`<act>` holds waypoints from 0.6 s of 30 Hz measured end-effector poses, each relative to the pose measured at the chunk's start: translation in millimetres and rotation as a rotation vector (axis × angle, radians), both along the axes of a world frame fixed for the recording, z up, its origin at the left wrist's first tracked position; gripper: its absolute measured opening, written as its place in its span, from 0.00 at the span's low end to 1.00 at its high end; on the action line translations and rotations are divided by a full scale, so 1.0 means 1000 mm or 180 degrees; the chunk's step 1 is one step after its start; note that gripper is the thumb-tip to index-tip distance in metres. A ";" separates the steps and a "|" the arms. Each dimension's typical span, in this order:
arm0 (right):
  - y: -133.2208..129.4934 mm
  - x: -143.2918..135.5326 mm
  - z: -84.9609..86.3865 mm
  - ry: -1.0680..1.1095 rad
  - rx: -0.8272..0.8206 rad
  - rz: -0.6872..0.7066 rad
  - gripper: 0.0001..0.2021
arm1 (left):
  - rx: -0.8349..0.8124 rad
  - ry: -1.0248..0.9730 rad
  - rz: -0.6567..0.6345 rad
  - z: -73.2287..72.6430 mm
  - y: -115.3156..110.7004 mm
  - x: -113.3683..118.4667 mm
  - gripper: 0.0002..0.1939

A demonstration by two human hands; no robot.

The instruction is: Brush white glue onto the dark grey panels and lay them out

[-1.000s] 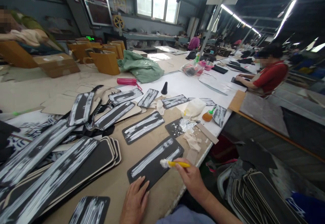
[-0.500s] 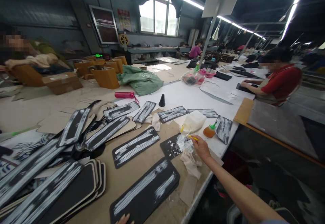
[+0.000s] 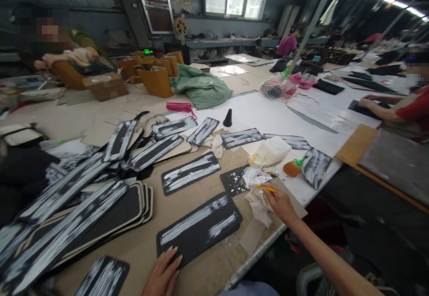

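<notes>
The right hand (image 3: 281, 202) grips a yellow brush (image 3: 266, 188) between thumb and fingers, with the tip at the near edge of the white paste (image 3: 252, 175) (whether it dips in is too small to tell). The left hand (image 3: 165, 271) grips nothing; its fingers, a little apart, lie on the near edge of a black panel (image 3: 198, 231). That panel lies flat on the table (image 3: 208, 271), ahead and to the right of the left hand, and bears two white streaked bands (one long, one short).

The paste sits on a dark sheet (image 3: 231, 184), just beyond the right hand and to its left. A crumpled rag (image 3: 259, 204) lies just left of the right hand. Beyond that hand is a white jug (image 3: 275, 150), on its side, and an orange bottle (image 3: 292, 168) with a green nozzle (upright or tilted, I cannot tell).

Left of the left hand lie a stack (image 3: 132, 207) of pale-edged dark pieces and a smaller streaked piece (image 3: 105, 278) (partly out of view). Farther ahead of the left hand stand a black cone (image 3: 228, 118) and, to its left, a pink tube (image 3: 178, 107) lying flat. Well beyond the right hand, to its right, a person in red (image 3: 414, 108) has both hands at a dark piece (image 3: 368, 109).
</notes>
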State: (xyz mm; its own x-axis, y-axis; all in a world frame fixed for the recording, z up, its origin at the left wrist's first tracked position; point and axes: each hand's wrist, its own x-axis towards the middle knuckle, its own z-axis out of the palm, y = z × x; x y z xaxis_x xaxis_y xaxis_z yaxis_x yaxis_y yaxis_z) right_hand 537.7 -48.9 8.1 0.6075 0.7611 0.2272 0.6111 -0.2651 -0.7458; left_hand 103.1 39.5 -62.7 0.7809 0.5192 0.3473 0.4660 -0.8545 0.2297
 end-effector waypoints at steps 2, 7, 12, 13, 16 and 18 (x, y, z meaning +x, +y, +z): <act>-0.002 0.000 0.012 -0.0035 0.0099 -0.0379 0.18 | -0.0171 -0.0005 0.0205 0.014 -0.009 0.006 0.16; 0.002 -0.042 0.049 0.1071 0.0519 -0.0977 0.22 | -0.0591 0.0158 0.0360 0.028 -0.016 0.014 0.17; 0.006 -0.133 0.043 0.2463 0.0190 -0.0610 0.24 | -0.0820 0.0143 0.0617 0.030 -0.030 0.017 0.18; 0.010 -0.151 0.037 0.2597 0.0102 -0.0472 0.23 | -0.0863 0.0075 0.0659 0.029 -0.032 0.017 0.18; 0.026 -0.196 0.025 0.2882 0.0058 -0.0105 0.21 | -0.0917 -0.0159 0.0735 0.024 -0.038 0.015 0.18; 0.040 -0.219 0.020 0.2995 0.0086 0.0034 0.20 | -0.0884 -0.0226 0.0735 0.021 -0.040 0.012 0.17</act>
State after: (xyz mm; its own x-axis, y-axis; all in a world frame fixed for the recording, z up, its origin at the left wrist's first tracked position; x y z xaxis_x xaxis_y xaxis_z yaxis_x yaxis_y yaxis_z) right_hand 318.4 -8.7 28.3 0.5433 0.7694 -0.3358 -0.2435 -0.2383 -0.9402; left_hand 115.5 -0.1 -42.1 0.6110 0.7612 0.2175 0.6139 -0.6290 0.4768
